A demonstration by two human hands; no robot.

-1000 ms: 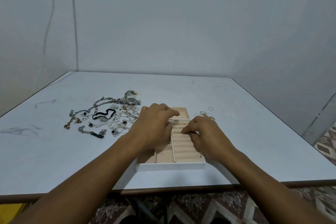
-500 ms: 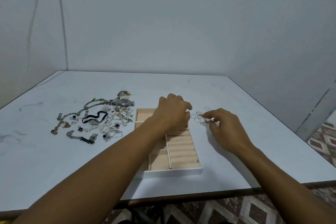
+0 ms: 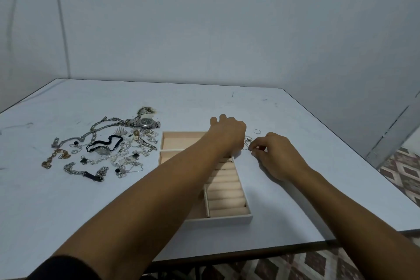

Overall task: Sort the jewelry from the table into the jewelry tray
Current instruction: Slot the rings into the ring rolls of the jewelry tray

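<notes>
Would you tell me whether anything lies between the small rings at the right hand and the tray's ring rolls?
Partly: the left hand and forearm cross above the far ring rolls of the white, peach-lined jewelry tray, beside the small thin metal rings the right hand pinches. The near rolls lie uncovered.

A: You wore a dark sleeve (image 3: 63, 267) on your left arm (image 3: 147, 191), only at its top.
B: Your right arm (image 3: 352, 207) was bare, and so were your left hand (image 3: 227, 135) and right hand (image 3: 278, 154).
</notes>
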